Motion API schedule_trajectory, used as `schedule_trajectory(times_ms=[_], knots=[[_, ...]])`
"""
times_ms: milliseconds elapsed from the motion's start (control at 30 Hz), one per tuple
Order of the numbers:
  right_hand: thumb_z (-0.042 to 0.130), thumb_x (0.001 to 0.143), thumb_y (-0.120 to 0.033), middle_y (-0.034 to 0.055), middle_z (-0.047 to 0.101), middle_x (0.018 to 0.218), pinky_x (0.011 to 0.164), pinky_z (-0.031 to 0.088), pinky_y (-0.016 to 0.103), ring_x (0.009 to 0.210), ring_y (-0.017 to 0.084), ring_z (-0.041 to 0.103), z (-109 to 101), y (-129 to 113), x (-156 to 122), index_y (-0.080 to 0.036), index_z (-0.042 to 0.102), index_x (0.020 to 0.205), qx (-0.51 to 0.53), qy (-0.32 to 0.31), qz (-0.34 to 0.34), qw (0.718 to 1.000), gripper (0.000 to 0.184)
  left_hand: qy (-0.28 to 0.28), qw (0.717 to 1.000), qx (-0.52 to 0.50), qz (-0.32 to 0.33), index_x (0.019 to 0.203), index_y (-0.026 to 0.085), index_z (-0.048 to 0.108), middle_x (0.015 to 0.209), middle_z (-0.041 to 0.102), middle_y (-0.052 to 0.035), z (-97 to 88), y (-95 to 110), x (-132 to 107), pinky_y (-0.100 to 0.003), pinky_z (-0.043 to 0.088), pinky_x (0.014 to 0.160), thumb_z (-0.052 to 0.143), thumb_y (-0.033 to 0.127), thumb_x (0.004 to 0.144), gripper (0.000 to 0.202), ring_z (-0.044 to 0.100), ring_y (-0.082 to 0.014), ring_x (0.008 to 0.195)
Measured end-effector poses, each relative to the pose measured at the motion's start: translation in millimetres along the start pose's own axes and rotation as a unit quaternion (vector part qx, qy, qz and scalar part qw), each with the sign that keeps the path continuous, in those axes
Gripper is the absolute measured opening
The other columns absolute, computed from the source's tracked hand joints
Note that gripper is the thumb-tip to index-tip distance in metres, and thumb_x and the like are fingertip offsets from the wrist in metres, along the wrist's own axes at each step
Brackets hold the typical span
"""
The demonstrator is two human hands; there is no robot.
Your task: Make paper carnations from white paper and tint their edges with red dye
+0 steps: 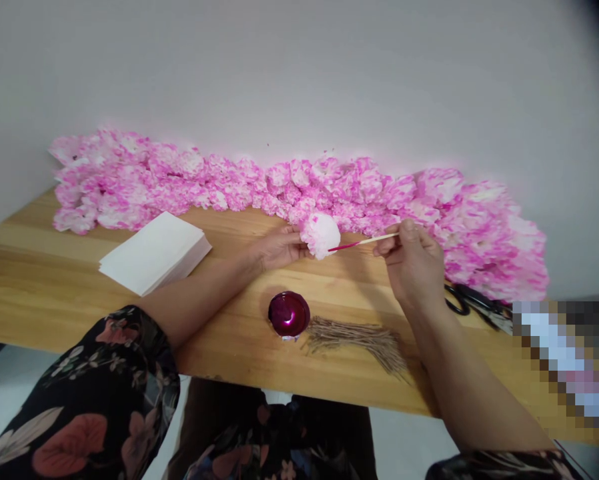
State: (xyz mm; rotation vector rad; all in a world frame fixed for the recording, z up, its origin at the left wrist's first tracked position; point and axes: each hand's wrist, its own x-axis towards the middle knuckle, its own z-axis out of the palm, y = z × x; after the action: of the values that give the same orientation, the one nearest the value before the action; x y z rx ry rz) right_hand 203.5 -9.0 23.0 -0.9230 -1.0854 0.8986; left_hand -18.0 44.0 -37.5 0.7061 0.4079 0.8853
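My left hand point(284, 247) is closed on a round, ruffled white paper flower point(325, 233) with a few pink marks on its left side. Part of that hand's fingers is hidden behind the flower. In my right hand point(413, 257) a thin wooden stick point(374, 239) is pinched, its far end coated deep magenta. That coloured end touches or nearly touches the flower's lower right edge. Below the flower, a small bowl of dark magenta liquid point(289, 314) stands on the wooden table point(219, 307).
A long bank of pink-and-white paper flowers point(144, 177) lines the table's back along the wall. White paper sheets point(154, 250) are stacked at left. Thin brown twisted strands point(357, 339) lie beside the bowl. Black-handled scissors point(474, 303) rest near my right forearm.
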Motion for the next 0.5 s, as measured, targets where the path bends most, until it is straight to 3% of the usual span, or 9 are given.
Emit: schedule_trajectory(times_ms=[367,500], knots=[[0.074,0.081,-0.053,-0.0032,0.060,0.055,0.052,0.047,0.025,0.050,0.010,0.055,1.6,3.7,-4.2,-0.020,0.070,0.075,-0.040,0.000,0.003,0.999,0.034,-0.009,1.000,0.002,0.004,0.081,0.011,0.069,0.072,0.072,-0.0050,-4.5,-1.5,1.0,-0.026,0.053,0.067,0.086,0.019,0.067,0.023,0.067,-0.0139,0.066],[0.073,0.082,-0.053,-0.0044,0.055,0.052,0.051,0.048,0.026,0.047,0.011,0.052,0.8,1.3,-3.2,-0.020,0.068,0.071,-0.029,0.006,-0.011,1.000,0.035,-0.007,1.000,0.000,0.008,0.081,0.011,0.069,0.073,0.072,-0.0052,-3.3,-1.2,0.9,-0.025,0.054,0.066,0.088,0.020,0.063,0.027,0.068,-0.0143,0.066]])
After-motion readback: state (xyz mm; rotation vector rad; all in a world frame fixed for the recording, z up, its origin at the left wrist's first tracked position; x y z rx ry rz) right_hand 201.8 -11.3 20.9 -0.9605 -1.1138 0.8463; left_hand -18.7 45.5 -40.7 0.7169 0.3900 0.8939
